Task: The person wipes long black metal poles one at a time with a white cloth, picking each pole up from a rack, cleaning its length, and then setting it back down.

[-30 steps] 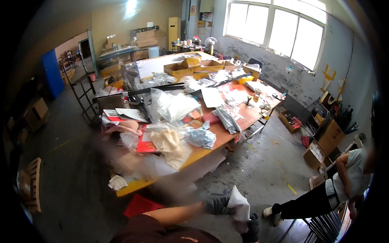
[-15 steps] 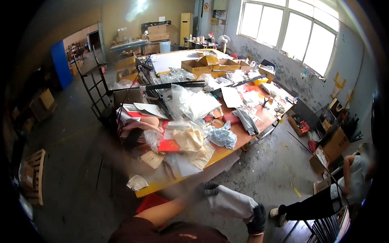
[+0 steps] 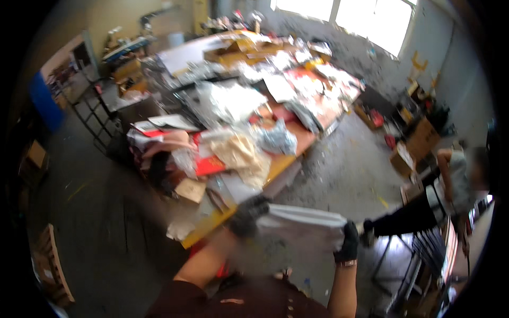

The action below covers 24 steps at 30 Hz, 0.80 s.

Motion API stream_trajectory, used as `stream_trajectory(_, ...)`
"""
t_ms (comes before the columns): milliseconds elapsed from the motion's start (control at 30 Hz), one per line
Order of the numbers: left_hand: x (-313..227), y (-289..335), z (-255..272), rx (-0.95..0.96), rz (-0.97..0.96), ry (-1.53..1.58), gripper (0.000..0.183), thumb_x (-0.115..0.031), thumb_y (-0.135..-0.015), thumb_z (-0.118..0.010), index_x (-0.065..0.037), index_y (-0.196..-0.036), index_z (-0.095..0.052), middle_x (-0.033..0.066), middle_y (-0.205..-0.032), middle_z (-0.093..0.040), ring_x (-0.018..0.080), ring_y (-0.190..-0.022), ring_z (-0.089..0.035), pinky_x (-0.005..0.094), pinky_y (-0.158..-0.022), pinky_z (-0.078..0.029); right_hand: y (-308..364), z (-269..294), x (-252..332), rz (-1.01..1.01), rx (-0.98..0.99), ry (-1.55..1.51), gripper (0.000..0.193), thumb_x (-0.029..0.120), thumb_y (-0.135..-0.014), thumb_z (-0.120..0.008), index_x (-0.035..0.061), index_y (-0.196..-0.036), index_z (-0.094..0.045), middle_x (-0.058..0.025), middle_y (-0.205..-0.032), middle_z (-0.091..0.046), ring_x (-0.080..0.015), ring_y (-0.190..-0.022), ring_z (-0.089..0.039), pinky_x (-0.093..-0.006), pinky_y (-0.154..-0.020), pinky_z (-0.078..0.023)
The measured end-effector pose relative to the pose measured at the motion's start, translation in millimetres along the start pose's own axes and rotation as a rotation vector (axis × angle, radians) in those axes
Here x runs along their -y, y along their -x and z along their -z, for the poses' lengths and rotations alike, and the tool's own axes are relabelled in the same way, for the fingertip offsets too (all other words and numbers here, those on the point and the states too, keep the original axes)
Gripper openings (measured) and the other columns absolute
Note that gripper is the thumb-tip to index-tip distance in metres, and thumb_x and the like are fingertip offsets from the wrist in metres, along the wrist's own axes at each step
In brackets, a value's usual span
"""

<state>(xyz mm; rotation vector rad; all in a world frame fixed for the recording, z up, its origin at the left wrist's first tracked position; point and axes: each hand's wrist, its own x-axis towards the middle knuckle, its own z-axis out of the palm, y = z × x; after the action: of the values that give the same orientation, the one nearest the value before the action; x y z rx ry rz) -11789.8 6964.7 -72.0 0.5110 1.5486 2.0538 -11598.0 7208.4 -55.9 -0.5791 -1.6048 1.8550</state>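
Observation:
A pale grey-white cloth (image 3: pixel 305 220) is stretched between my two hands, in front of the table's near corner. My left hand (image 3: pixel 248 214), in a dark glove, grips its left end; this hand is smeared by motion. On the right end, my right hand (image 3: pixel 348 243) is closed, gloved in black with a band at the wrist. The cloth's upper edge is drawn nearly straight, and its lower part is blurred. Beyond the hands, a crumpled cream cloth (image 3: pixel 238 153) and a light blue cloth (image 3: pixel 278 139) lie on the cluttered table (image 3: pixel 211 227).
Clear plastic bags (image 3: pixel 225 103), papers and cardboard boxes (image 3: pixel 241 53) cover much of the table. To the right, a person (image 3: pixel 453 180) sits beside dark metal frames (image 3: pixel 429 246). A wooden pallet (image 3: pixel 55 259) stands at lower left, and a black rack (image 3: pixel 95 119) is left of the table.
My hands have moved further apart and upward in view, pulling the cloth wider and straighter. The head view has shifted, so the table sits higher and further left.

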Motion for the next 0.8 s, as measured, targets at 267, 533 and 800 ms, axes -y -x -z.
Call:
stream_trajectory(267, -43, 5, 13, 0.229, -0.170, 0.932, 0.055, -0.032, -0.084, -0.058, -0.005, -0.128, -0.039, 0.0153, -0.126, -0.047, 0.0262, -0.111, -0.050, 0.0405, -0.095, -0.040, 51, -46, 13, -0.410, -0.037, -0.716, 0.040, 0.030, -0.088, -0.050, -0.0011, -0.113, -0.053, -0.0117, -0.109, -0.059, -0.0231, -0.099, -0.055, -0.0351, -0.090, -0.043)
stream_trajectory(533, 56, 54, -7, 0.467, 0.247, 0.265, 0.062, -0.015, -0.072, -0.072, -0.001, -0.126, -0.043, 0.0072, -0.121, -0.051, 0.0190, -0.110, -0.049, 0.0353, -0.098, -0.038, 104, -11, -43, -0.500, 0.000, -0.882, 0.045, 0.038, -0.085, -0.050, 0.0007, -0.110, -0.056, -0.0131, -0.110, -0.059, -0.0259, -0.102, -0.054, -0.0381, -0.092, -0.042)
stream_trajectory(800, 36, 45, 6, 0.825, 0.051, -0.385, 0.072, -0.018, -0.067, -0.077, -0.002, -0.128, -0.042, 0.0082, -0.119, -0.053, 0.0188, -0.110, -0.049, 0.0345, -0.098, -0.037, 128, -11, -60, -0.207, 0.139, 0.107, 0.067, 0.033, -0.077, -0.068, 0.0015, -0.129, -0.039, -0.0106, -0.122, -0.048, -0.0212, -0.111, -0.044, -0.0347, -0.097, -0.035)
